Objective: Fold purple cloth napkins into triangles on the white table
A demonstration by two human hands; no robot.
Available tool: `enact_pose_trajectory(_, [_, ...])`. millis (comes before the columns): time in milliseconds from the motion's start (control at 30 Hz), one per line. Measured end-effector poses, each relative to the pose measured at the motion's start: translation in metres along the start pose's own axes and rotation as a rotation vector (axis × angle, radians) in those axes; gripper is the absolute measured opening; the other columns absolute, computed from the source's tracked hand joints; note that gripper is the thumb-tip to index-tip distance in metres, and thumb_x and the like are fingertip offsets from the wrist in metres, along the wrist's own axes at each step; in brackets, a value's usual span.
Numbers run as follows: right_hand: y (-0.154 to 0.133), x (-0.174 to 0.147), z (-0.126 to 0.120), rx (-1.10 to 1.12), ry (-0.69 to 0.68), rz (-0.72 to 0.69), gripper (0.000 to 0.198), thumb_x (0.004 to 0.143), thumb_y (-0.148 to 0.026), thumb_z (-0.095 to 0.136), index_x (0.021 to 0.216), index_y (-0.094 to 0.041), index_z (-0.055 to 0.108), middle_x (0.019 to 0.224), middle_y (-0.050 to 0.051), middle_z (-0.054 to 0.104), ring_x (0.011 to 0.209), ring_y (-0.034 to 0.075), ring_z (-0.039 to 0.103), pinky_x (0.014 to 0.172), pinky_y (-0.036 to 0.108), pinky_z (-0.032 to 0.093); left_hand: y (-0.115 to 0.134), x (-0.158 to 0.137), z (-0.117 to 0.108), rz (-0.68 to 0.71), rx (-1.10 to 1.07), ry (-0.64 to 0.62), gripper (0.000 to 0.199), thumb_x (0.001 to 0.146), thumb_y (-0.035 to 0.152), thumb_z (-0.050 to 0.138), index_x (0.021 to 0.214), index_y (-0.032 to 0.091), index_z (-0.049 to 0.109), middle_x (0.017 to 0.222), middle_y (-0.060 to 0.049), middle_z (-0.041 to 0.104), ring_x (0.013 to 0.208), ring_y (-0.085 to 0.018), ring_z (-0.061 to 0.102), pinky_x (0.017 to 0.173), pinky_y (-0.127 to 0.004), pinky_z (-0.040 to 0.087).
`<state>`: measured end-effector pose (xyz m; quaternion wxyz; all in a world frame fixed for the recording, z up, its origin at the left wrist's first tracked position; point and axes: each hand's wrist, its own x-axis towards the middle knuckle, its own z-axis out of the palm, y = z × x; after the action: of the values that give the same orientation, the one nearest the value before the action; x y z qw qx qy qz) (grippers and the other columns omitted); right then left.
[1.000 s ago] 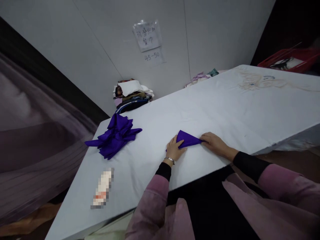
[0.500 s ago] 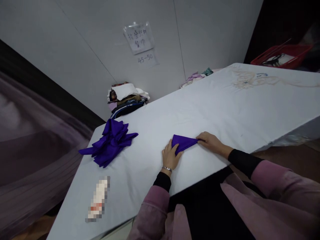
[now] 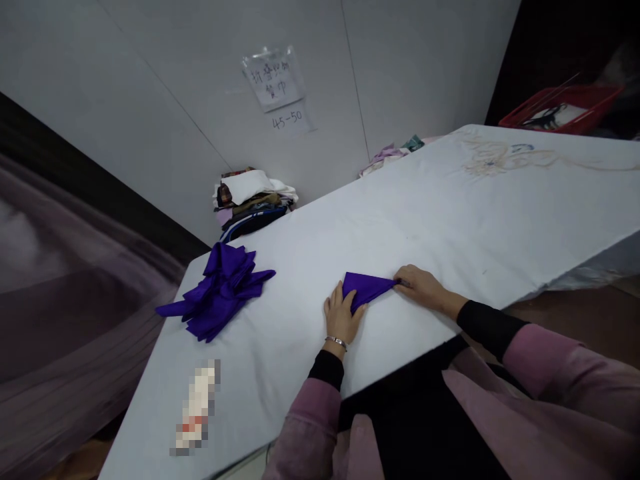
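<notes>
A purple cloth napkin [image 3: 366,287], folded into a triangle, lies on the white-covered table [image 3: 310,247]. My left hand [image 3: 343,315] rests on its left end, fingers spread and pressing the fabric down; a silver bracelet circles that wrist. At the pointed right end, my right hand [image 3: 417,287] pinches the narrow tip between thumb and fingers, hiding the very end. To the left sits a loose heap of purple napkins [image 3: 220,293], their corners sticking out in several directions.
Folded clothes [image 3: 255,200] are stacked behind the table's far edge, with more fabric [image 3: 387,157] farther right. Handwritten sheets [image 3: 275,80] hang on the grey wall. A blurred-out item [image 3: 197,403] lies front left. Beige strings [image 3: 487,160] and a red basket [image 3: 555,110] appear at far right.
The view has shifted slightly. Both hands keep nearly the same places on the folded napkin, and its triangular shape looks almost unchanged.
</notes>
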<state>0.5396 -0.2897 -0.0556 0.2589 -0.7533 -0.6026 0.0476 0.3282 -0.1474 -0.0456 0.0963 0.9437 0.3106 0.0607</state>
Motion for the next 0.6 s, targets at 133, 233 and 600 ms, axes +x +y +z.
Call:
enact_pose_trajectory(133, [0.001, 0.001, -0.002, 0.071, -0.012, -0.056, 0.03, 0.09, -0.042, 0.043, 0.106, -0.023, 0.06, 0.103, 0.007, 0.062, 0.099, 0.022, 0.053, 0.081, 0.036, 0.045, 0.002, 0.001, -0.001, -0.018, 0.018, -0.022, 0.046, 0.087, 0.05, 0.045, 0.127, 0.027, 0.05, 0.151, -0.007, 0.026, 0.135, -0.023, 0.027, 0.11, -0.045, 0.021])
enact_pose_trajectory(233, [0.0, 0.007, 0.001, 0.047, -0.037, -0.091, 0.032, 0.092, -0.042, 0.04, 0.107, -0.023, 0.06, 0.101, 0.007, 0.062, 0.098, 0.023, 0.053, 0.081, 0.037, 0.045, 0.002, 0.001, -0.001, -0.024, 0.017, -0.029, 0.047, 0.087, 0.05, 0.046, 0.128, 0.028, 0.05, 0.151, -0.007, 0.025, 0.136, -0.023, 0.027, 0.11, -0.045, 0.02])
enact_pose_trajectory(600, [-0.008, 0.017, 0.004, -0.162, -0.076, -0.068, 0.02, 0.09, -0.023, 0.041, 0.088, -0.019, 0.061, 0.089, 0.008, 0.061, 0.087, 0.021, 0.053, 0.071, 0.032, 0.043, -0.002, -0.001, 0.004, 0.027, 0.016, 0.001, 0.052, 0.088, 0.047, 0.045, 0.136, 0.027, 0.042, 0.154, -0.008, 0.015, 0.139, -0.026, 0.018, 0.109, -0.048, 0.021])
